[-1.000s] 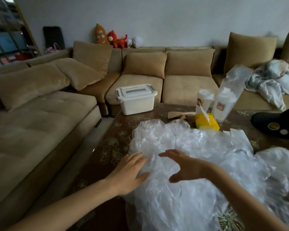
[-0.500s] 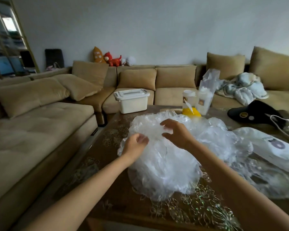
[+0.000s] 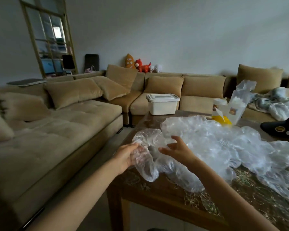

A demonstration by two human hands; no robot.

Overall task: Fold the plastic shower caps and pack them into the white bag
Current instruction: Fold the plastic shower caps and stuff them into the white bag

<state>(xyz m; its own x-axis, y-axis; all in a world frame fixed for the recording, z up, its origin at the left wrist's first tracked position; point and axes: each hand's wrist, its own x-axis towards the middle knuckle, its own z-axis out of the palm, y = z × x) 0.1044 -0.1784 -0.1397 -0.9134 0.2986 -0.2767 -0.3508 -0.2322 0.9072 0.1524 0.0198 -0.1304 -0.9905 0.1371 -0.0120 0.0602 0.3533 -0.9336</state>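
A heap of clear plastic shower caps [image 3: 223, 144] covers the brown patterned table [image 3: 165, 194]. My left hand [image 3: 125, 155] grips one crumpled clear cap [image 3: 145, 147], pulled out to the left of the heap near the table's left edge. My right hand [image 3: 177, 150] hovers just right of that cap with fingers spread and loosely bent, holding nothing. The white bag is not in view.
A white lidded box [image 3: 163, 104] stands at the table's far edge. Two cups in a clear bag [image 3: 235, 104], a yellow packet [image 3: 221, 119] and a black cap [image 3: 280, 129] sit at the far right. A tan sofa [image 3: 65, 124] wraps the left and back.
My left hand has taken hold of one cap and drawn it left out of the heap. My right hand has come off the pile and opened. The view has swung up and left.
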